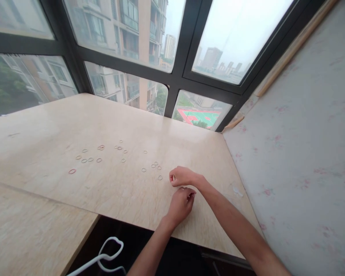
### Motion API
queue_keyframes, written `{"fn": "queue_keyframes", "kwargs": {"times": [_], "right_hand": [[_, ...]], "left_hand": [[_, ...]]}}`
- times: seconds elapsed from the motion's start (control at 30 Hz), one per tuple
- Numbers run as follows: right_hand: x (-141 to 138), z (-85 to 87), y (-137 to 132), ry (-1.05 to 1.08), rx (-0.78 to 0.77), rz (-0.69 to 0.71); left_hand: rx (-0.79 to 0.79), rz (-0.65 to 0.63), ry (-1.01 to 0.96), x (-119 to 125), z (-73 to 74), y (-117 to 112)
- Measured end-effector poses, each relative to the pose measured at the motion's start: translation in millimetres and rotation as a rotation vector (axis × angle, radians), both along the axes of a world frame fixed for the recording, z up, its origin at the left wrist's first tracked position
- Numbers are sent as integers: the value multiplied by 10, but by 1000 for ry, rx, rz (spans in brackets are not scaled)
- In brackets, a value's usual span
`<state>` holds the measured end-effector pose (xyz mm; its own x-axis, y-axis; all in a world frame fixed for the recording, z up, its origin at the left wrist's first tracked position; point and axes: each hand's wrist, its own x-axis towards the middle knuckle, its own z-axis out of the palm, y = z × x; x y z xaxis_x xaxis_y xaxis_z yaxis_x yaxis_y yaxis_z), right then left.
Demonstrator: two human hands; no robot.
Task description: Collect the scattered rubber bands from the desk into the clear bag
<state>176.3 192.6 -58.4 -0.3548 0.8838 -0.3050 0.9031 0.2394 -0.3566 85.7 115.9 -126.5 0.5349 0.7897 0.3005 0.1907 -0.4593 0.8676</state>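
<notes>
A pale counter [117,191] sits under a big window [178,76], in the corner by a wall [290,134] with pink flowers on it. The fingers of the right hand [185,176] are curled in, and so are the fingers of the left hand [180,205], which is nearer to the front edge. The hands are very close together. I can't tell if either one holds something, because the curled fingers hide what is inside. A thin bright line [183,188] shows at the left fingers, too small to name.

Near the right hand, on its left side, one small ring [158,177] lies flat. Farther left are more rings [151,166], then loose bunches of them, some overlapping. A red ring [69,172] is the farthest left. Past the front edge is a dark gap [140,235], with a bent white cord [89,263] beside it.

The rings look thin and light, so a finger could push one away when trying to pick it up. A hand sweeping by could mix up the bunches. If a ring slipped near the edge, it could drop into the dark and get lost.
</notes>
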Motion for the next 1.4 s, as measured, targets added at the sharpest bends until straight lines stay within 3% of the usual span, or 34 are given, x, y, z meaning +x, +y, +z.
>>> {"fn": "queue_keyframes", "kwargs": {"times": [0.17,0.37,0.57,0.7,0.83,0.93,1.2,1.4], "right_hand": [[367,32,-296,232,-14,-110],[871,59,-906,731,25,-462],[1324,106,-1563,613,324,-766],[1500,60,-1799,424,485,-862],[1567,-87,-1847,177,544,-813],[1584,-187,-1845,110,531,-769],[1441,-173,-2066,255,651,-883],[1042,-466,-2313,397,650,-832]], "left_hand": [[-19,5,-6,-1,-27,5],[-18,-11,22,-10,-17,21],[-1,-14,34,-6,-37,42],[0,-13,48,-4,-30,51],[-5,0,61,-3,-17,59],[-11,9,65,-4,-15,62],[-47,24,58,-7,-41,64],[-54,46,29,-7,-28,38]]}}
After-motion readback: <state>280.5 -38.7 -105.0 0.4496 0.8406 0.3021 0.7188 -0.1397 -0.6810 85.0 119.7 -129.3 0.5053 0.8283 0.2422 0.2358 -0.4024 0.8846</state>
